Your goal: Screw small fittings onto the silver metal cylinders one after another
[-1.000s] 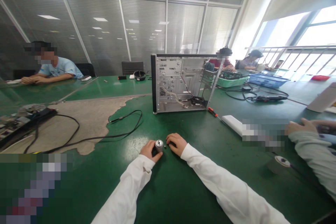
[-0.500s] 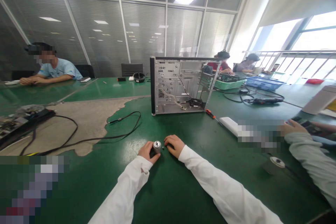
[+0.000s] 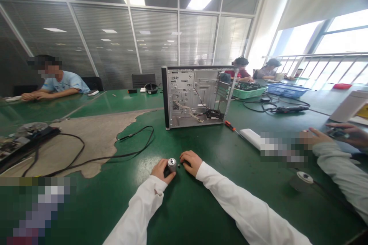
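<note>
My left hand [image 3: 161, 170] is wrapped round a small metal cylinder [image 3: 171, 164], perhaps a motor, standing upright on the green table with its round end up. A tiny dark metal piece [image 3: 178, 165] lies on the table just right of it. Beside that piece rests my right hand [image 3: 191, 160], its fingers loosely bent and their tips toward the table, with nothing visible in them. Beyond both hands stands an opened computer case [image 3: 198, 99], with loose wires and a black fan [image 3: 214, 114] inside.
An orange-handled screwdriver [image 3: 230, 125] and a white bar [image 3: 249, 137] lie right of the case. Another metal cylinder [image 3: 301, 180] stands near a co-worker's sleeve [image 3: 330, 160]. Black cable [image 3: 106, 157] runs at left. Green basket [image 3: 248, 92] and blue basket [image 3: 289, 90] sit behind.
The view has tilted up slightly, so things sit a little lower. Both my hands and the cylinder keep nearly the same places. The co-worker's hands at right have shifted a little.
</note>
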`<action>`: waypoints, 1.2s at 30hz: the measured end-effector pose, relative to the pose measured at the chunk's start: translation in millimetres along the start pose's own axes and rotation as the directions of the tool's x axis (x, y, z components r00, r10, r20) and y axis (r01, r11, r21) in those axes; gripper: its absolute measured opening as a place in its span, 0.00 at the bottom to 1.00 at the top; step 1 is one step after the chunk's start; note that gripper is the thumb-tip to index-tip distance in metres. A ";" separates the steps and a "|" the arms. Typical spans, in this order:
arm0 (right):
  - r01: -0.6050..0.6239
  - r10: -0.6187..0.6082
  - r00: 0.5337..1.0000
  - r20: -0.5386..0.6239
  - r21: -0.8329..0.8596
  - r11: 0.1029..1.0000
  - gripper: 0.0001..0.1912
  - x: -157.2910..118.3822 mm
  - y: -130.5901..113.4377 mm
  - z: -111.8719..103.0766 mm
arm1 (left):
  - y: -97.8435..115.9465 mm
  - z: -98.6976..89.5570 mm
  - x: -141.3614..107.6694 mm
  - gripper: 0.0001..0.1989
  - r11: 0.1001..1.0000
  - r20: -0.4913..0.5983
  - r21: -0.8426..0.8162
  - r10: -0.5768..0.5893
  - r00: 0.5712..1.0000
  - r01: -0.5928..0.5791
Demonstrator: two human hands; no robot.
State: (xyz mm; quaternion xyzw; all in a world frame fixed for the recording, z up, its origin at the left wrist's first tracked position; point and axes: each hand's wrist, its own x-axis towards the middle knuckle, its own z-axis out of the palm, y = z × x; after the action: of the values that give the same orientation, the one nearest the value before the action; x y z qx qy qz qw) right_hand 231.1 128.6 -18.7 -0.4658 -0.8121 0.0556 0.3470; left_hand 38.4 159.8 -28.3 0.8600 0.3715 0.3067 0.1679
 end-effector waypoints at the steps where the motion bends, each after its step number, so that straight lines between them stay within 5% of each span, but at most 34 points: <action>1: 0.000 0.000 1.000 0.000 -0.001 1.000 0.09 0.0 0.0 0.1 | -0.2 0.3 0.0 0.17 1.000 -0.003 -0.002 0.001 1.000 -0.001; 36: -0.019 0.019 1.000 -0.007 -0.009 1.000 0.09 0.9 -1.5 0.8 | -5.7 2.9 -0.7 0.18 1.000 -0.022 0.014 0.027 0.999 -0.027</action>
State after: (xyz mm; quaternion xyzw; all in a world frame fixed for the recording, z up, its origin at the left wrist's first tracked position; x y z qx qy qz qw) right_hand 229.2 128.6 -18.2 -0.4754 -0.8067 0.0535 0.3471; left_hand 36.9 163.0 -33.7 0.8627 0.3637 0.3159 0.1538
